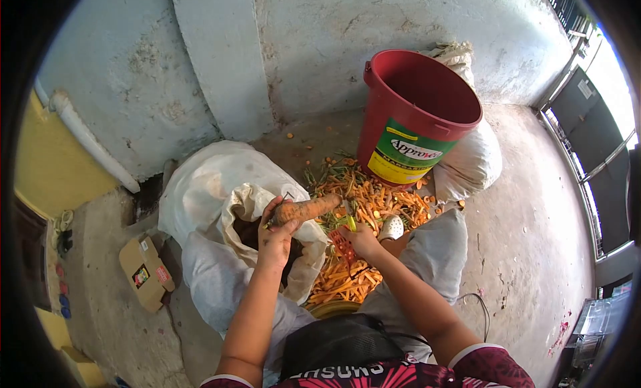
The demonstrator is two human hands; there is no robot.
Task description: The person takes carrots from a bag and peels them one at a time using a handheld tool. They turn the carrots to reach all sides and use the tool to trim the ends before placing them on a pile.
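Note:
A large, dirt-streaked carrot (310,209) lies across my left hand (275,240), whose fingers wrap its thick stem end. The narrow tip points right. Close to that tip, my right hand (361,241) is closed on a small cutting tool with a yellow handle (351,223); its blade is too small to tell a knife from a peeler. Below the hands, orange carrot peelings (350,278) cover the floor between my legs. An open white sack (304,271) stands just left of the left hand, its inside dark. A red mesh-like plastic piece (342,246) shows beside my right hand.
A tall red bucket (417,101) with a green and yellow label stands beyond the peelings. Behind it leans a filled white sack (471,157). A cardboard box (147,274) lies on the floor at left. A wall (320,41) closes off the far side.

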